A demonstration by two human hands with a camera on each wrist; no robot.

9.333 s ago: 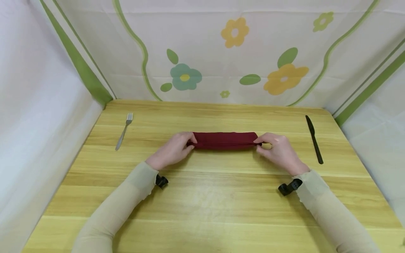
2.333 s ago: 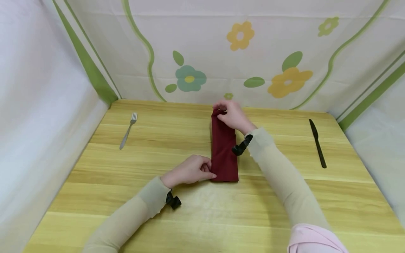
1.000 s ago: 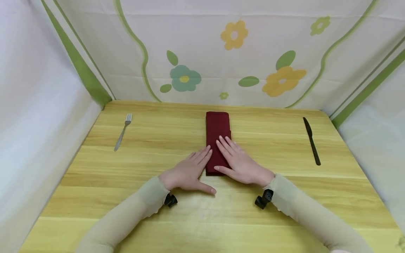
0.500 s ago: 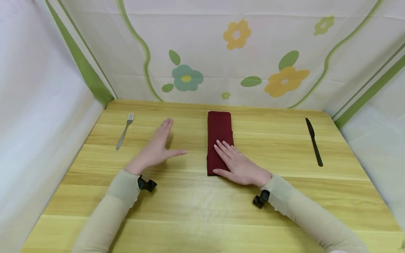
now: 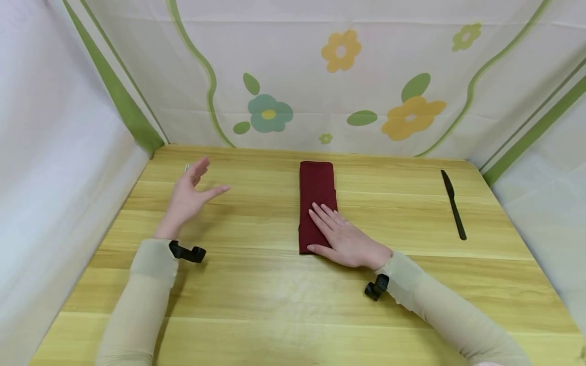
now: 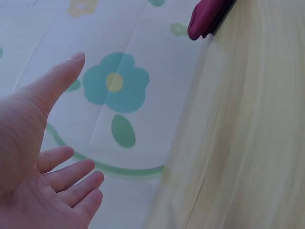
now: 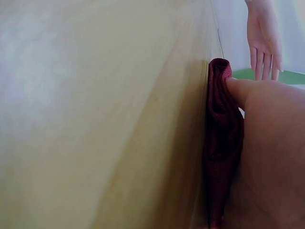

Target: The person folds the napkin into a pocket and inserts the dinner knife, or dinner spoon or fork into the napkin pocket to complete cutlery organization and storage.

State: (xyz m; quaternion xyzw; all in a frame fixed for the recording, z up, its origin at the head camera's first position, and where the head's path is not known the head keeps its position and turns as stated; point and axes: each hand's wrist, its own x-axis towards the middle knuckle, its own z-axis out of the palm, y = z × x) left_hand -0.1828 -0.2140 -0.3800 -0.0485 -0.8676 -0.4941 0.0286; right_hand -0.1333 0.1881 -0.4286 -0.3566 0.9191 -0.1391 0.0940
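Note:
A dark red cloth napkin [image 5: 317,182], folded into a long narrow strip, lies lengthwise near the middle of the table. Flat on its near half rests my right hand [image 5: 345,241], fingers straight and slightly spread. In the right wrist view the folded layers of the napkin [image 7: 223,114] show at its end, under my thumb. My left hand [image 5: 185,198] is raised over the left part of the table, thumb apart from the fingers, with nothing in it. Behind it the fork [image 5: 187,166] is nearly all hidden; only its tine tips show.
A black knife [image 5: 453,206] lies at the right side of the wooden table [image 5: 293,305]. White cloth with a flower print [image 5: 270,113] hangs along the back edge, and plain white cloth closes both sides.
The napkin, earlier lying crosswise, was turned lengthwise and smoothed by both hands. Since then my left hand has left it and moved left to the fork, while my right hand has stayed on it.

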